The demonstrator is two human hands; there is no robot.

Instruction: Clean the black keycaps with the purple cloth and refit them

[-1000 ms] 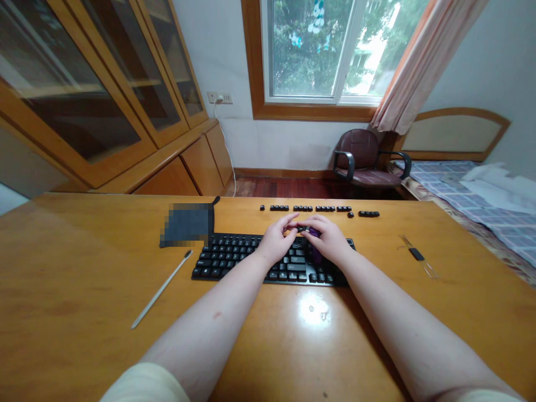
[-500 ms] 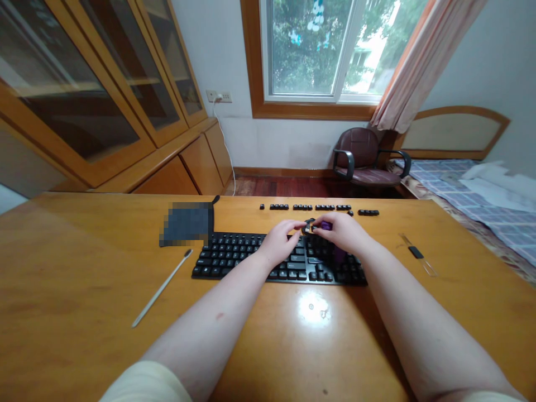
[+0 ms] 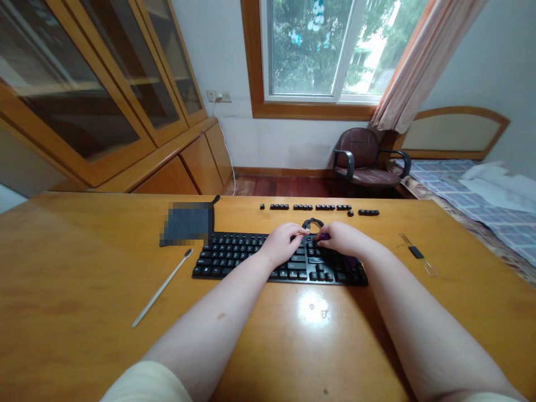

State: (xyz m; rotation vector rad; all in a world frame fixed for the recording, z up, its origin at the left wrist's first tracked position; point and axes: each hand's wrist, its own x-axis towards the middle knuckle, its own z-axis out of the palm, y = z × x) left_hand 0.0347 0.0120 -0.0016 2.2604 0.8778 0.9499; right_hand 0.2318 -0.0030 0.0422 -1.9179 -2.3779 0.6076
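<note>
Your right hand point(image 3: 343, 240) grips the purple object point(image 3: 325, 237), your left hand's point(image 3: 283, 245) hold I cannot tell, so work gently over the keyboard point(image 3: 230, 252), avoiding the keycaps point(image 3: 302, 207) by the surface's point(image 3: 100, 245) far edge.

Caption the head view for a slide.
Right hand holding something purple, left hand beside it, over a black keyboard; loose keycaps beyond.

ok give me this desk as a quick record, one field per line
left hand: over the keyboard, near the cable loop
right hand: holding a purple item, mostly hidden
keyboard: flat on the desk, below both hands
keycaps: in groups along the far edge
white stick: left of keyboard, dark tip
wire tool: right of keyboard
</note>
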